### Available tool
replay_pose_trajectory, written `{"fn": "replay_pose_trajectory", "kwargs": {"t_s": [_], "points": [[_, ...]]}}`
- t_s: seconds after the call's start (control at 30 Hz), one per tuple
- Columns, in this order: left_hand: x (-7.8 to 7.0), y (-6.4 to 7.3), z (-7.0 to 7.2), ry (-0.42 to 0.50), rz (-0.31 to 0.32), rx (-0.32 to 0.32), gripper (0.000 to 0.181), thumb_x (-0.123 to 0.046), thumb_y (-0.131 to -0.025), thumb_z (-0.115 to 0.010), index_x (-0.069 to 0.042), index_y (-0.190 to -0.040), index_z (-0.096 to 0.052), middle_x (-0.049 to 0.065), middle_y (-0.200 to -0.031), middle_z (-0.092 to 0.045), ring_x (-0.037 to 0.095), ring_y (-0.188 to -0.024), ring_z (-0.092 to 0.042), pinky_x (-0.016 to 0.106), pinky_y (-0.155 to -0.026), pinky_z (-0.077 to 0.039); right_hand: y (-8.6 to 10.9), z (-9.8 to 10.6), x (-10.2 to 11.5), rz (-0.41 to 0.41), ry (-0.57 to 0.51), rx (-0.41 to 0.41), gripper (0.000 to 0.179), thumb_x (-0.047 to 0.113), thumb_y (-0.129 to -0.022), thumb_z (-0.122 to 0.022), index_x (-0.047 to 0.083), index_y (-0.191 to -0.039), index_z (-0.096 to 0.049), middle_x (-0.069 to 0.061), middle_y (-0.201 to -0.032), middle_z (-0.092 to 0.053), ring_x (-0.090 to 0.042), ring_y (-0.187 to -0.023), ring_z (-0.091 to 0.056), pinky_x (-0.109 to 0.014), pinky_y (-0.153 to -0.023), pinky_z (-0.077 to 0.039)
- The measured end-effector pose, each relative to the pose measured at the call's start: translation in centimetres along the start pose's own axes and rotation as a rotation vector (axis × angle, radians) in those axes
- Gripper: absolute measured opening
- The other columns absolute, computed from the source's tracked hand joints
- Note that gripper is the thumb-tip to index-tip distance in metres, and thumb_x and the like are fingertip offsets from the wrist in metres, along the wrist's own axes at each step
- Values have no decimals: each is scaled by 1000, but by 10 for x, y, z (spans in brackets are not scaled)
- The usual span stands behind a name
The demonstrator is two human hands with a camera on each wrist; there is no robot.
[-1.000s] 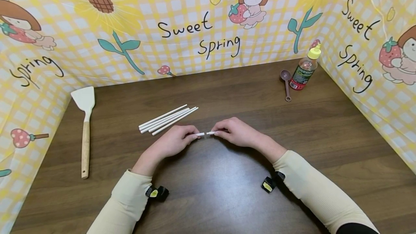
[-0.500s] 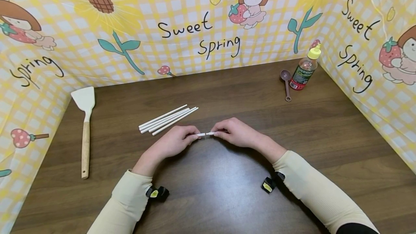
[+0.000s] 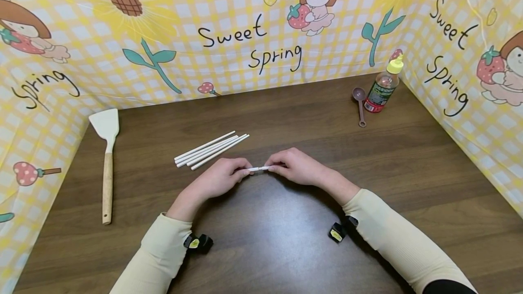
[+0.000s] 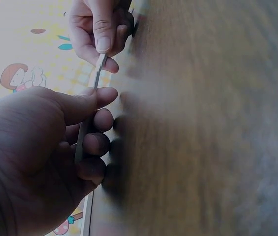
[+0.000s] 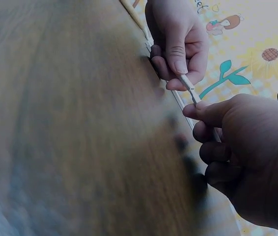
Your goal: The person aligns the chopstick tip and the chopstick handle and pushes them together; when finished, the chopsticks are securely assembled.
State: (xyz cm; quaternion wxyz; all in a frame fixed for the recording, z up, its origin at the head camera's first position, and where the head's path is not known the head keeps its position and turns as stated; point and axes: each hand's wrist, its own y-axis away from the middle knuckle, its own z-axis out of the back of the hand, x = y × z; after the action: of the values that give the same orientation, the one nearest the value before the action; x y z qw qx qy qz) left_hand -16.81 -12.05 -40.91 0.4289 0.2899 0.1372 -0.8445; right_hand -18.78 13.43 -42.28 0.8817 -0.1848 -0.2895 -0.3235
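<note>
Over the middle of the table, my left hand [image 3: 219, 178] pinches a thin white stick [image 3: 254, 169] between thumb and fingers. Facing it, my right hand [image 3: 300, 167] pinches another white stick [image 3: 264, 168], whose tip looks narrower. The two sticks meet end to end in line; whether one tip sits inside the other I cannot tell. In the left wrist view, the left stick [image 4: 79, 147] runs back along the curled fingers. Most of the right stick is hidden by the right hand [image 5: 257, 152] in the right wrist view. Several loose white sticks [image 3: 210, 151] lie just behind my left hand.
A white spatula [image 3: 107, 162] with a wooden handle lies at the left. At the back right, a brown measuring spoon [image 3: 360, 105] lies beside an upright bottle [image 3: 382, 90] with a yellow cap. Patterned cloth [image 3: 229, 71] walls the brown table [image 3: 286, 248] at back and sides.
The small gap between the two stick ends has closed; they now meet. The left stick has shifted slightly right. The loose sticks, spatula, spoon and bottle stay put.
</note>
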Motion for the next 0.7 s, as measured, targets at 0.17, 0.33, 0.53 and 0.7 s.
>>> {"fn": "replay_pose_trajectory", "kwargs": {"t_s": [0.17,0.33,0.53,0.7], "points": [[-1,0,0,-1,-2,-1,8,-12,-101,-62,-13,-100,-71,-7,-76,-56,10,-67,-50,32,-67,-43,0,-1,-1,8,6,1,14,15,-101,-63,13,-107,-75,7,-100,-72,-6,-92,-64,-32,-85,-50],[0,0,0,0,0,3,9,-12,-101,-62,-14,-100,-71,-7,-77,-57,10,-68,-50,32,-67,-43,0,0,0,18,6,-4,13,15,-101,-64,13,-107,-75,7,-100,-72,-6,-91,-64,-32,-85,-51],[-1,0,0,0,-7,3,9,-11,-101,-62,-13,-100,-70,-7,-77,-56,10,-67,-49,32,-67,-42,0,0,-1,12,5,-2,13,14,-101,-64,13,-107,-75,7,-100,-72,-6,-91,-64,-32,-85,-51],[-1,0,0,-1,-10,-1,8,-11,-101,-63,-13,-99,-70,-8,-75,-56,9,-67,-50,31,-67,-43,-1,-1,0,12,13,-2,13,15,-101,-64,13,-107,-76,7,-100,-72,-7,-91,-64,-33,-86,-50]]}}
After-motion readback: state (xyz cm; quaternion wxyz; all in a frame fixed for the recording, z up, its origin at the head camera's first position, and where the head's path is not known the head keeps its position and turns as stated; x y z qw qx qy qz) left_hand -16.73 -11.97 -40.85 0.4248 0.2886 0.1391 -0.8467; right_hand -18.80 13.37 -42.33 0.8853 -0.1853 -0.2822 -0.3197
